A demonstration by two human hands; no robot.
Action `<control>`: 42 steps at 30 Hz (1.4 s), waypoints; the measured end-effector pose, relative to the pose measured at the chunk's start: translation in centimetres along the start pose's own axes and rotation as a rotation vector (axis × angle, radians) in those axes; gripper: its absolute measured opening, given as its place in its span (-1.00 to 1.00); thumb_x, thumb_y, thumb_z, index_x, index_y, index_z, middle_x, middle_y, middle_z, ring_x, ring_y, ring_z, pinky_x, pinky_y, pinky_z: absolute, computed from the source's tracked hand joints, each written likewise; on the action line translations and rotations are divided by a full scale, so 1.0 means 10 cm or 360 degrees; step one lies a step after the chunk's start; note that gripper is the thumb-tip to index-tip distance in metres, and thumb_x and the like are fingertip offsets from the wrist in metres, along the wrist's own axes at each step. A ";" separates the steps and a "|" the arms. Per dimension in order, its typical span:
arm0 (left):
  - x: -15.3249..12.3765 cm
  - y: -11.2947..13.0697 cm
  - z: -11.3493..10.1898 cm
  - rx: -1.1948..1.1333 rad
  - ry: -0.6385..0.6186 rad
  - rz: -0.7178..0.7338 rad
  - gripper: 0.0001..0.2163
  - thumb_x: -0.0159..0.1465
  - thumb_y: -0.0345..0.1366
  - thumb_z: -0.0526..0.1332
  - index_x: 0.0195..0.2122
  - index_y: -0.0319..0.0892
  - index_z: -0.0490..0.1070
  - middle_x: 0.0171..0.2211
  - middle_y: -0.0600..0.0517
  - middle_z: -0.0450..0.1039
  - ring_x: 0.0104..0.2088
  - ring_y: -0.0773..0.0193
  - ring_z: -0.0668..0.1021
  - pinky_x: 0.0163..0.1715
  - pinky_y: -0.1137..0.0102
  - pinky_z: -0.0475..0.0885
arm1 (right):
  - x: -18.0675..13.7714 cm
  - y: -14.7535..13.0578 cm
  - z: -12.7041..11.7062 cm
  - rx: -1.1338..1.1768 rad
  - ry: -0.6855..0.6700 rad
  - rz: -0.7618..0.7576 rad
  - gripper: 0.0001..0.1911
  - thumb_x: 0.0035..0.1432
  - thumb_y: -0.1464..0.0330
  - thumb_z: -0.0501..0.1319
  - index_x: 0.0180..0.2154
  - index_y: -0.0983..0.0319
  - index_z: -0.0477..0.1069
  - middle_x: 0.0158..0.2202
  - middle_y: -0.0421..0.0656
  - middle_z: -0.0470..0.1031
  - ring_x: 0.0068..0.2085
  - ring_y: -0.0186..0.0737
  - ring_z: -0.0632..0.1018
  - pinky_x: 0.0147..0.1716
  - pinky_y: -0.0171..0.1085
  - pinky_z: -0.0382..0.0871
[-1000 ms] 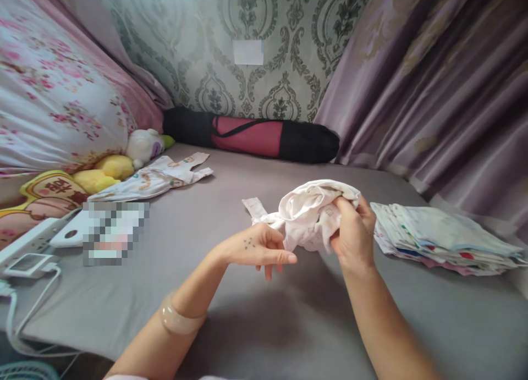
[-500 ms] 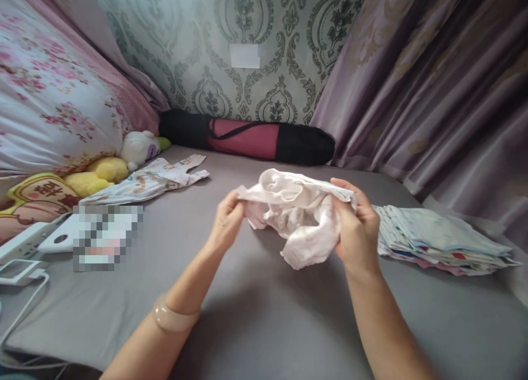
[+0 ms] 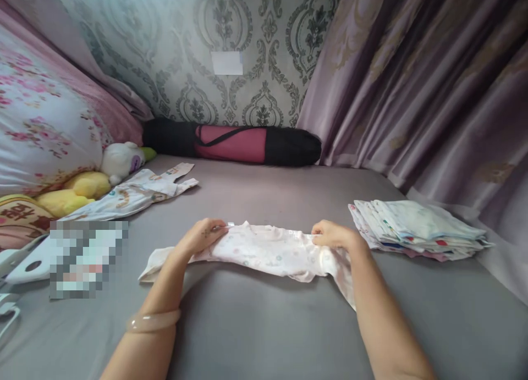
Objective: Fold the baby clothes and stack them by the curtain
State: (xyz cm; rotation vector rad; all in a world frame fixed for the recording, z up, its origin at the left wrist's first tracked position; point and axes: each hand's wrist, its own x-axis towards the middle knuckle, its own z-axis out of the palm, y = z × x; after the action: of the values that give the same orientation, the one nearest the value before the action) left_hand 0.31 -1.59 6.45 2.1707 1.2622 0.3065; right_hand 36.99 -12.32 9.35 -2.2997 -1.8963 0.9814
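Note:
Stretched between my two hands is a small pale pink baby garment (image 3: 264,251) with a faint print, its upper edge pulled nearly straight. My left hand (image 3: 204,235) pinches its upper left corner, close to a small white tag. At the upper right, my right hand (image 3: 336,236) grips the same edge, fingers closed on the cloth. One end of the garment sticks out left behind my left wrist; another part hangs beside my right forearm. The lower edge sags over the grey bed sheet (image 3: 264,325), and I cannot tell how much of it rests there.
A stack of folded clothes (image 3: 424,231) sits at the right. Printed baby clothing (image 3: 144,193) lies at the left, near yellow and white plush toys (image 3: 119,163). A black and red long bag (image 3: 231,143) lies along the wall. A white object (image 3: 33,264) and a blurred-out item are front left.
The garment was bunched up and held in the air; now it is spread wide and lower. My hands have moved apart and down, and the view has shifted slightly.

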 end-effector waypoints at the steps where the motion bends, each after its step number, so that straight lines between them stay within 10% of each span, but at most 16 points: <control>1: 0.05 -0.05 0.06 0.0081 -0.0021 -0.0020 -0.63 0.22 -0.01 0.08 -0.25 -0.15 0.55 -0.41 0.00 0.55 -0.36 0.15 0.53 -0.36 0.40 0.34 | 0.05 0.03 0.04 -0.0104 -0.0010 0.0079 -0.85 -0.06 0.43 0.24 -0.36 0.23 0.52 -0.41 -0.20 0.52 -0.42 -0.26 0.47 -0.48 -0.35 0.21; 8: 0.12 -0.02 0.20 0.0272 0.0085 0.0098 -0.66 0.24 -0.10 0.03 -0.18 -0.19 0.48 -0.23 -0.13 0.54 -0.25 0.11 0.53 -0.23 0.33 0.36 | 0.07 -0.28 0.18 -0.0177 0.0478 -0.0211 -0.72 0.23 0.44 0.05 -0.14 0.19 0.52 -0.07 -0.05 0.54 -0.03 -0.09 0.49 -0.09 -0.23 0.28; 15: 0.15 0.06 0.31 0.0172 0.0115 0.0207 -0.61 0.27 -0.02 0.04 -0.19 -0.18 0.51 -0.29 -0.11 0.52 -0.26 0.12 0.52 -0.22 0.32 0.37 | 0.28 -0.56 0.56 0.0032 0.0465 -0.0497 -0.73 0.29 0.26 0.10 -0.08 0.17 0.49 -0.05 -0.05 0.46 0.03 -0.07 0.42 -0.01 -0.19 0.25; 32: 0.00 0.30 0.04 -0.0349 0.0020 0.0173 -0.50 0.20 0.10 0.10 -0.08 -0.20 0.53 -0.33 0.03 0.52 -0.28 0.15 0.49 -0.34 0.43 0.34 | 0.18 -0.40 0.38 0.0596 0.0587 -0.0780 -0.82 0.15 0.26 0.22 -0.28 0.19 0.54 -0.24 -0.16 0.46 -0.26 -0.28 0.48 -0.24 -0.31 0.31; 42: -0.29 0.54 -0.17 -0.0375 0.0104 0.0466 -0.62 0.27 0.07 0.07 -0.49 -0.14 0.20 -0.56 0.18 0.03 -0.56 0.40 0.19 -0.60 0.49 0.09 | -0.42 -0.67 0.30 0.0746 0.0935 -0.0768 -0.74 0.29 0.19 0.02 -0.21 0.20 0.38 -0.37 -0.25 0.42 -0.32 -0.31 0.43 -0.30 -0.33 0.28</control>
State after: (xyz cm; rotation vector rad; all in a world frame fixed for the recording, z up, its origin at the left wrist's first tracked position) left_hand 1.85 -5.40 11.35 2.1499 0.8879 0.6179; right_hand 29.38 -15.39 11.46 -1.5303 -1.6216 0.5292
